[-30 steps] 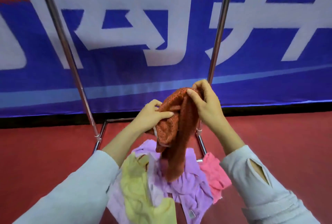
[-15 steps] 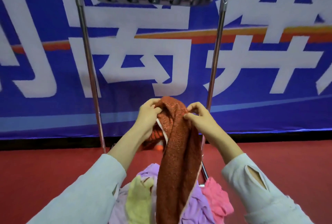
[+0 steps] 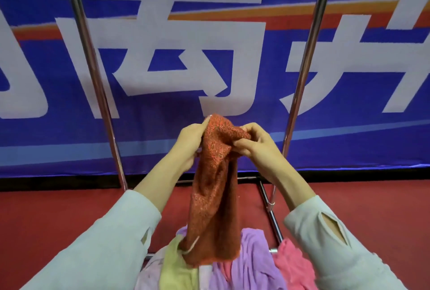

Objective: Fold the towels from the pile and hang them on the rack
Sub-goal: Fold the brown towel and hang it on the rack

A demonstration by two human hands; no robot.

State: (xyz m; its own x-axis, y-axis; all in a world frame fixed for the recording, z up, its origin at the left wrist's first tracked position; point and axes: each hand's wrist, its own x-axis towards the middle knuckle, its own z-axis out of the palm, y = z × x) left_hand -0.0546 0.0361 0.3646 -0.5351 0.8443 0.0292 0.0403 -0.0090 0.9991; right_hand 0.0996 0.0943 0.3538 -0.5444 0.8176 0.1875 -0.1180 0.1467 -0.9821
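- The left hand (image 3: pixel 189 141) grips one side of the top of the red towel (image 3: pixel 214 196). Its fingers curl round the cloth.
- The right hand (image 3: pixel 258 148) pinches the other side of the top between thumb and fingers.
- The red towel hangs down between the two hands, in front of the rack (image 3: pixel 304 68). Its bottom end is down by the pile (image 3: pixel 253 255) on the floor.
- I think the step now is to open the towel up so it can be folded.
- To do it well, slide the hands apart along the top edge until the cloth hangs flat.
- Lift it a bit so the bottom does not drag on the pile.
- Then bring one side over to meet the other, with the edges lined up.
- The towel is all bunched up, so its corners do not show.
- Some of the left hand's fingers are behind the cloth.
- The top of the rack is cut off, so the bar to hang the towel on does not show.
- The pile is cut off at the bottom, and I cannot tell how many towels are in it.
- I cannot tell if the towel's bottom end touches the pile or hangs just over it.
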